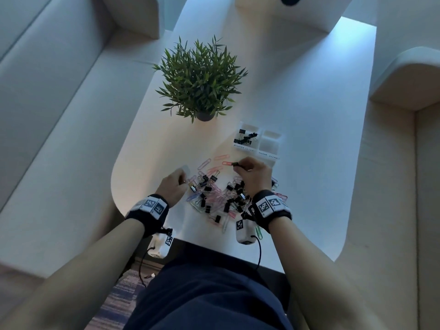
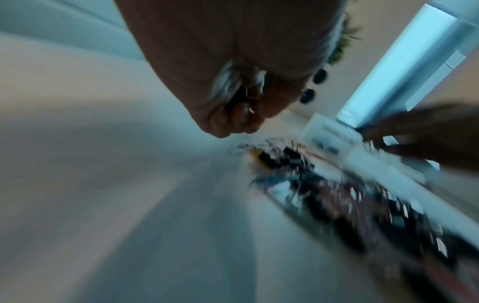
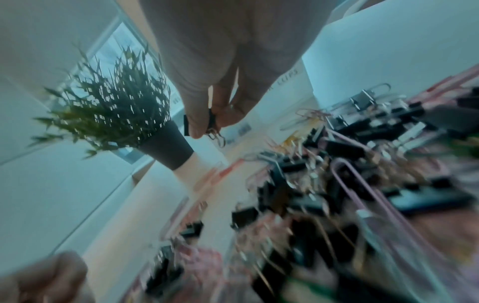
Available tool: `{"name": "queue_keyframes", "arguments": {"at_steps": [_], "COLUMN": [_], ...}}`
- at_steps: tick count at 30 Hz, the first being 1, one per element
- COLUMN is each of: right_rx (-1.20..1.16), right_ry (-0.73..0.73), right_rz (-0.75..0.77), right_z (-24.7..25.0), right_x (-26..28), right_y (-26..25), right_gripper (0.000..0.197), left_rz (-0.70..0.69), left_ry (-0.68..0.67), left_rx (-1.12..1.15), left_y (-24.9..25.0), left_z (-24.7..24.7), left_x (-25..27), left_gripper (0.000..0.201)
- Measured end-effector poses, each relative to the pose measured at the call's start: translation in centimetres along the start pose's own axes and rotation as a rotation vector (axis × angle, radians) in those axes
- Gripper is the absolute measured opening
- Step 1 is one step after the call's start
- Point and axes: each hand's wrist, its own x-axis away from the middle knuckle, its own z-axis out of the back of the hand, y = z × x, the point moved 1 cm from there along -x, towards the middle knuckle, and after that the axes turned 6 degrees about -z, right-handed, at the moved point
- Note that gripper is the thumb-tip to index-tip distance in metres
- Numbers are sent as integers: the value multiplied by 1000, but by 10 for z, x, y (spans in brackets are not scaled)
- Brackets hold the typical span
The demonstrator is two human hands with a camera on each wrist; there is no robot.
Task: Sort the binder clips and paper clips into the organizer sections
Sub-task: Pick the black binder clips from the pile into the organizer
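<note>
Black binder clip (image 3: 210,121) pinched in right hand (image 3: 220,67) fingers (image 3: 193,125)

The organizer (image 1: 259,141) carries two handwritten labels along its near edge: the left one (image 1: 243,148) reads "BINDER CLIPS", while the right one (image 1: 269,157) is only partly legible. In the right wrist view, "LIPS" shows.

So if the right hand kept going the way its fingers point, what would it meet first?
Probably the organizer: the right hand, pinching a binder clip, points up-table towards its sections, with bare table between. Depth is unclear.
</note>
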Motion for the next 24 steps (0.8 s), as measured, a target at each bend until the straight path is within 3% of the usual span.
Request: {"name": "queue_keyframes", "arguments": {"at_steps": [4, 7, 12, 17, 24], "right_rx": [-48, -37, 48, 79, 69], "right_ry": [156, 233, 153, 254, 297], "right_rz": [59, 77, -2, 106, 121], "right_z": [12, 19, 21, 27, 36], "right_x": [-17, -37, -55, -41, -4], "right_y": [-18, -30, -31, -17, 20], "right_gripper": [12, 11, 22, 22, 16], "left_rz": [-255, -335, -277, -234, -223], "left_ry": [-55, -51, -72, -74, 12], "left_rx": [-263, -358, -342, -289, -116], "left_y": [-2, -6, -5, -4, 1], "left_z": [-14, -19, -18, -17, -12], "left_x": [9, 7, 2, 4, 10], "left_gripper": [24, 26, 26, 19, 20]}}
